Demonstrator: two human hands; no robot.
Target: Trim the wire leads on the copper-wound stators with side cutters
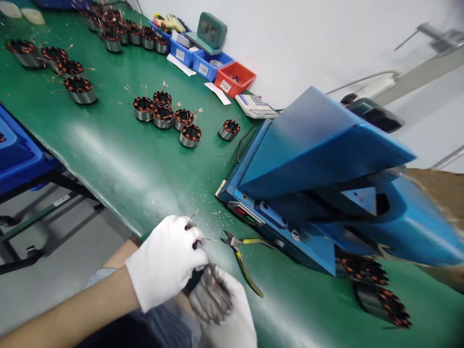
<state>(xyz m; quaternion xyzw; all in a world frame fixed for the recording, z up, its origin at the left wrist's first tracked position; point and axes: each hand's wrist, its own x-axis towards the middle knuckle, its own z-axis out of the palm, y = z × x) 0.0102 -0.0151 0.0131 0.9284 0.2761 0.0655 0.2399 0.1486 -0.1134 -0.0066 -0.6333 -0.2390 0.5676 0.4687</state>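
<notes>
My left hand (165,261), in a white glove, is closed around a wound motor stator (189,225). Only small dark parts and thin wire ends show between its fingers; the glove hides the rest. Close beside it, at the table's front edge, is my right hand (226,307), also gloved, with grey-stained fingers curled in. What those fingers hold, if anything, is hidden. Just beyond the hands, cutting pliers (232,240) with yellow-green handles lie on the green table (152,179), jaws apart. Small copper-coloured scraps (213,212) are scattered near them.
A blue machine (290,159) stands at the right, with stators (380,302) beside it. More stators (163,116) stand in groups farther back. Along the wall are blue bins (203,67), a red bin (235,79), a calculator (255,106) and a clock (212,30).
</notes>
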